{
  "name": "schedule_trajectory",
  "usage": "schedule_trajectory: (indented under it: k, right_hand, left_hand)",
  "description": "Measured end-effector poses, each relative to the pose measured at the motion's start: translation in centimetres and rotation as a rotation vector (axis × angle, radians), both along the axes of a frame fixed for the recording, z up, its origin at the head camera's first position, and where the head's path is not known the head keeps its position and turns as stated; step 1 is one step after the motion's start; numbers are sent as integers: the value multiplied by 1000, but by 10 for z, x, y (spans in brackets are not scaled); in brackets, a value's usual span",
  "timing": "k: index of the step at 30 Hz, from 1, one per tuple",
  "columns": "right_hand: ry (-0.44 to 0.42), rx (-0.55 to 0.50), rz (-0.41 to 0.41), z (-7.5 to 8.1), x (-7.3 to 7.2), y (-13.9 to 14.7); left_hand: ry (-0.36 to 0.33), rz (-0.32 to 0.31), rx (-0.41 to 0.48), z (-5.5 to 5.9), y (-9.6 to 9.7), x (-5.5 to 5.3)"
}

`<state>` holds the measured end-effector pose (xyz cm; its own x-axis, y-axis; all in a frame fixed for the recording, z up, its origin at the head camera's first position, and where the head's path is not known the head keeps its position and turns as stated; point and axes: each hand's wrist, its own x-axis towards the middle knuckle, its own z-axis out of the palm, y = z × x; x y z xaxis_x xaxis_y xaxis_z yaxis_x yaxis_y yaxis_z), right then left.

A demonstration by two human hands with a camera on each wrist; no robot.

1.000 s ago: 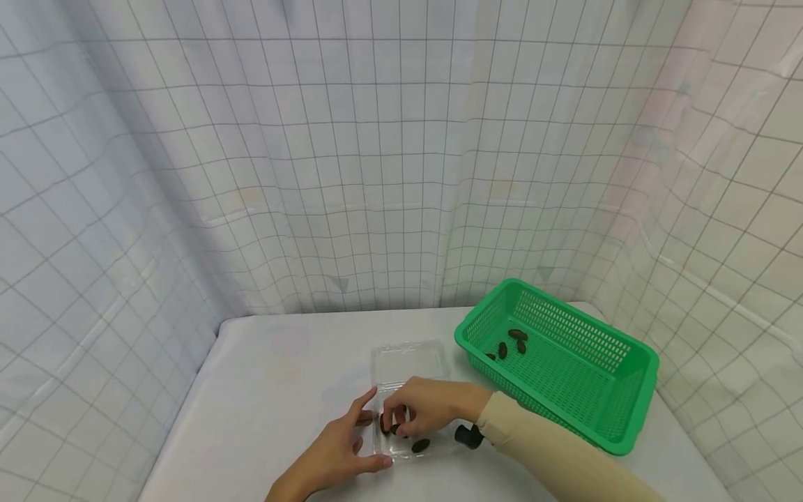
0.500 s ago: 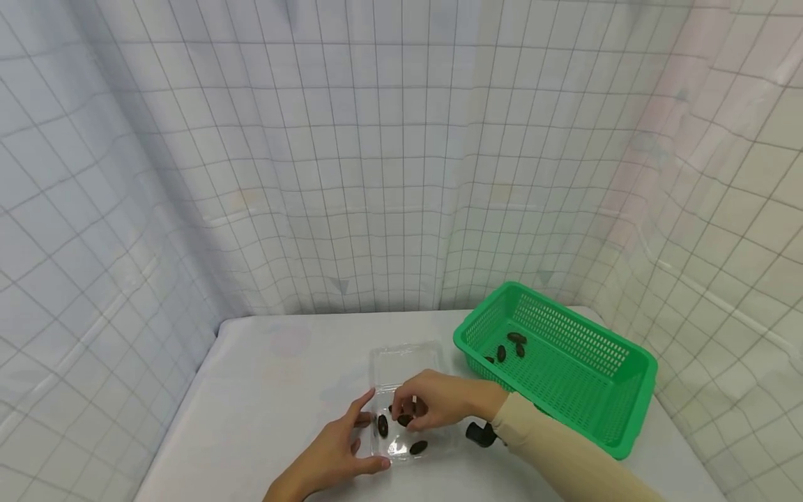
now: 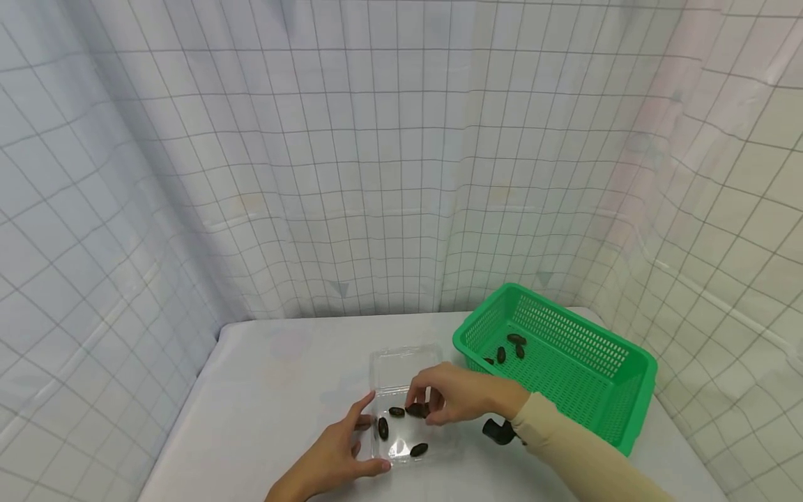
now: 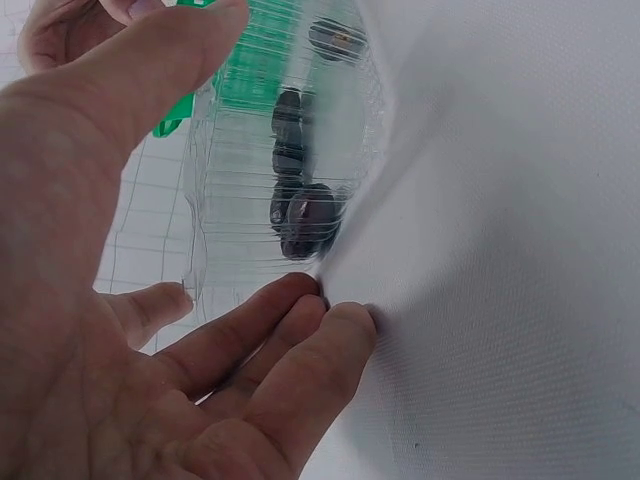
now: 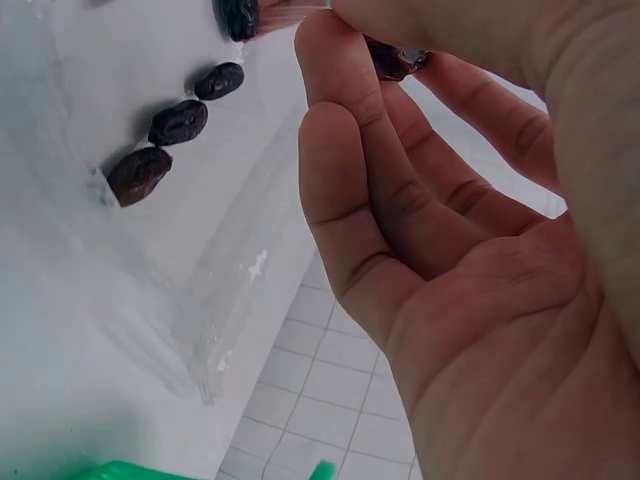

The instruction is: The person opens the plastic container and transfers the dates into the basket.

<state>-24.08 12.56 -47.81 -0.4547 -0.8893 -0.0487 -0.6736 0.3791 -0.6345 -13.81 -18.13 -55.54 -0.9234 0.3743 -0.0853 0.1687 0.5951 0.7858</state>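
A clear plastic clamshell box (image 3: pixel 399 439) lies with its lid (image 3: pixel 404 366) folded back. My left hand (image 3: pixel 332 450) spreads along the box's left side, thumb at the front and forefinger near the hinge; its fingers (image 4: pixel 290 320) look fairly straight. My right hand (image 3: pixel 458 394) reaches in from the right, fingertips and thumb closed together around a dark brown date (image 5: pixel 395 60), mostly covered by the fingers. Other dates lie on the bottom: one (image 3: pixel 383 428) at the left wall, one (image 3: pixel 419 450) near the front, and a row beginning with one (image 3: pixel 396 412) along the back.
A green perforated basket (image 3: pixel 564 362) stands at the right rear, several dates (image 3: pixel 501 355) at its left end. A black device (image 3: pixel 498 431) sits by my right wrist. White gridded curtains (image 3: pixel 376 174) surround the white table (image 3: pixel 263 390).
My right hand has shifted right and slightly back inside the box. It uncovers the dates at the left wall and left rear. My left hand has stayed at the box's side.
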Motion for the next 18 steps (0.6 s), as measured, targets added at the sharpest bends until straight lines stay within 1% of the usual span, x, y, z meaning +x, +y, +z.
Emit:
schedule_trajectory:
  k: [2, 9, 18]
  right_hand:
    - [0, -7, -11, 0, 0, 4]
    - [21, -12, -61, 5, -2, 19]
    - [81, -46, -83, 7, -5, 38]
  left_hand:
    - [2, 0, 1, -1, 0, 0]
    - [-29, 7, 8, 0, 1, -1]
    - [-15, 11, 4, 1, 2, 0]
